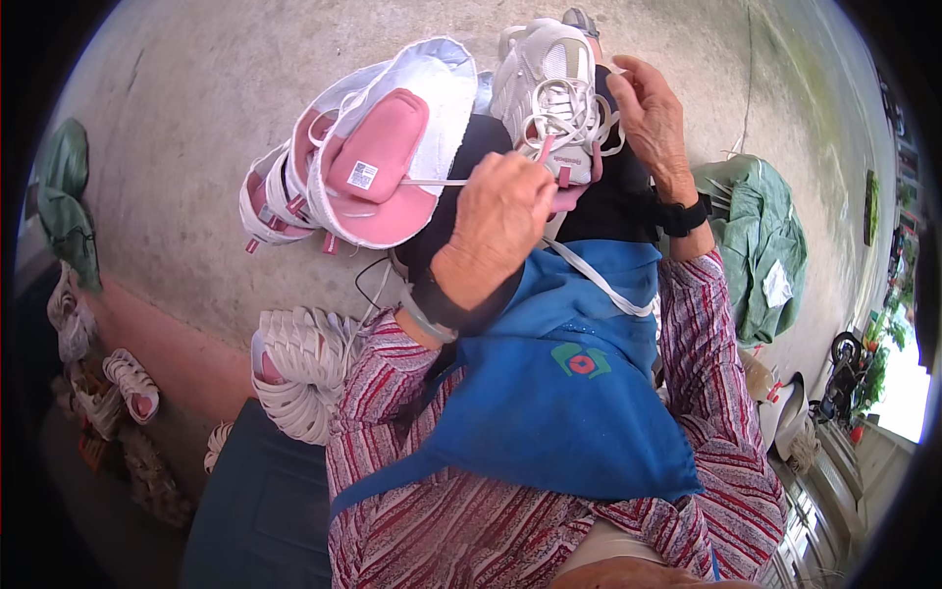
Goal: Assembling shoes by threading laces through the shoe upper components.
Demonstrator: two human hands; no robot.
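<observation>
A white sneaker [559,83] with pink trim rests across my lap, its toe pointing away from me. White laces [561,110] loop loosely over its tongue. My left hand [500,211] is closed at the near end of the shoe. A thin white lace end [432,182] sticks out of it to the left; the fingertips partly hide what they pinch. At the shoe's right side, my right hand [650,113] is raised with thumb and fingers apart, close to a lace loop. Dark bands circle both wrists.
Left of the sneaker stand nested white shoe uppers [446,88] with a pink insole [383,147]. A bundle of white laces or straps [304,368] lies by my left elbow. Green sacks sit at right [760,245] and far left [67,196]. A blue apron [569,393] covers my lap.
</observation>
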